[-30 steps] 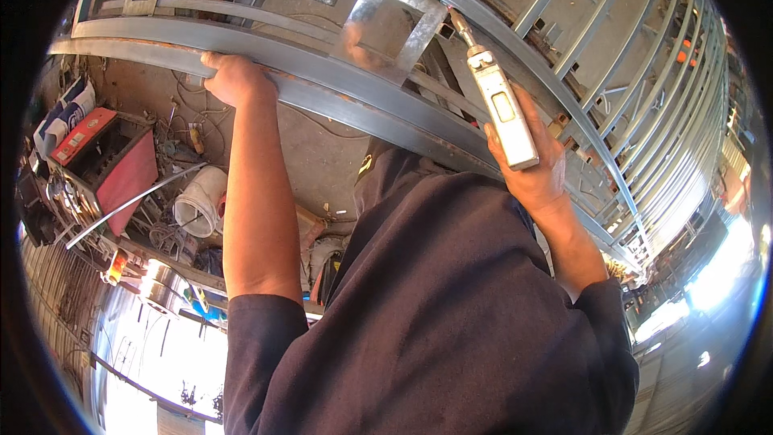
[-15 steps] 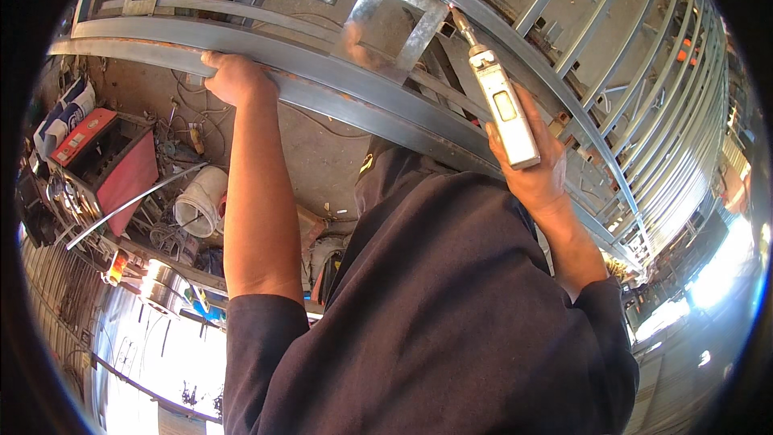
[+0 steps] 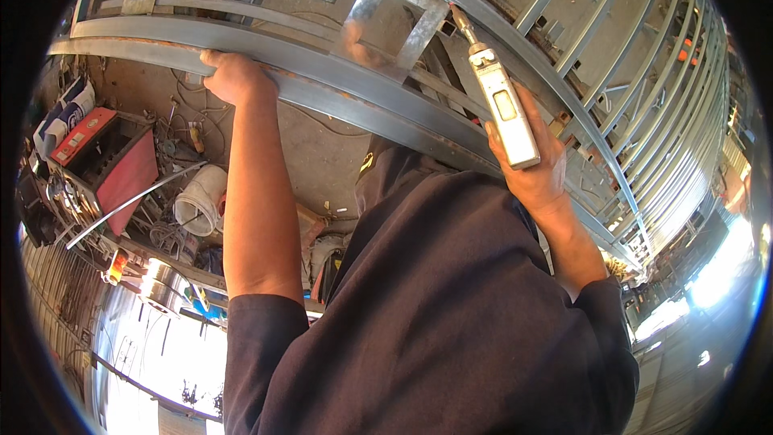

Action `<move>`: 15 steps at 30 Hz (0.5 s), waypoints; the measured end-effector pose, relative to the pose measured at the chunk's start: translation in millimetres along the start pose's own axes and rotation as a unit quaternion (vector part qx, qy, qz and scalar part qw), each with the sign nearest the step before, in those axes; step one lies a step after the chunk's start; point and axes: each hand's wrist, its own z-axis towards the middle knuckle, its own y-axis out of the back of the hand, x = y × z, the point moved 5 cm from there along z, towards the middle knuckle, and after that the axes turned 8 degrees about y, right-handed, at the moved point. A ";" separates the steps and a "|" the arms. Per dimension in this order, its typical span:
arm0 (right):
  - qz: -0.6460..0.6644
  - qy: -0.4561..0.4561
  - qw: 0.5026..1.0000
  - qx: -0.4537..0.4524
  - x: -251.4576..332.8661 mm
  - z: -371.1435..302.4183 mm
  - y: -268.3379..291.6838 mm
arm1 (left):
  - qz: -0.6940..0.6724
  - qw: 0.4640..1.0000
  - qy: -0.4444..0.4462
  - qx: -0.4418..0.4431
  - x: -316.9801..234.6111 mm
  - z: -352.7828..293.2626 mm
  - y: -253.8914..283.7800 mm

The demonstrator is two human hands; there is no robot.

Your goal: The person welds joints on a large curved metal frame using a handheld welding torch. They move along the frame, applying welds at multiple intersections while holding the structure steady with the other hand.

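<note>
My left hand [image 3: 239, 80] is closed over the edge of a long grey metal rail [image 3: 322, 80] that runs across the frame. In my right hand [image 3: 538, 165] is a white, box-shaped welding gun [image 3: 503, 105], held with the fingers around its body. Its narrow metal nozzle [image 3: 463, 26] points up and left. The tip touches or sits very close to the corner where a shiny galvanised plate frame [image 3: 419, 32] meets a second long rail [image 3: 515, 40]; a small red spot shows there. My right palm is partly hidden by the gun.
Many parallel metal bars [image 3: 644, 89] form a grating on the right. At left stand a red, open-topped metal box [image 3: 129, 169], a white bucket [image 3: 200, 201] and a thin metal rod [image 3: 133, 205] among tools and cables. Bright light glares at the lower left and far right.
</note>
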 end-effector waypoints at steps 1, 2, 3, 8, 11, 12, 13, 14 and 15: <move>0.002 0.000 1.000 -0.001 0.3 0.0 0.1 | 0.000 1.000 0.000 -0.001 0.4 1.1 0.1; 0.001 0.004 1.000 -0.004 0.9 -0.1 0.4 | -0.001 1.000 -0.001 0.001 0.6 1.7 0.1; 0.000 0.008 1.000 -0.007 1.5 -0.3 0.7 | -0.002 1.000 -0.001 0.002 0.8 2.3 0.1; 0.010 0.007 1.000 -0.020 -2.4 -2.2 -1.8 | 0.006 1.000 -0.006 0.005 -1.2 -0.1 0.0; 0.018 0.006 0.999 -0.040 -2.2 -2.9 -2.1 | 0.008 1.000 -0.006 0.007 -1.4 -0.9 0.7; 0.023 0.007 0.999 -0.044 -1.7 -4.5 -1.2 | 0.012 1.000 0.000 0.000 -0.9 1.8 0.2; 0.027 0.007 0.998 -0.047 -0.9 -6.4 -0.2 | 0.016 1.000 0.005 -0.006 -0.3 3.5 0.5; 0.039 0.005 0.998 -0.045 -0.2 -8.9 0.0 | 0.013 1.000 0.003 -0.003 0.6 4.2 0.3; 0.050 0.002 0.998 -0.042 1.3 -11.7 0.7 | 0.010 1.000 0.001 -0.001 1.8 4.6 0.7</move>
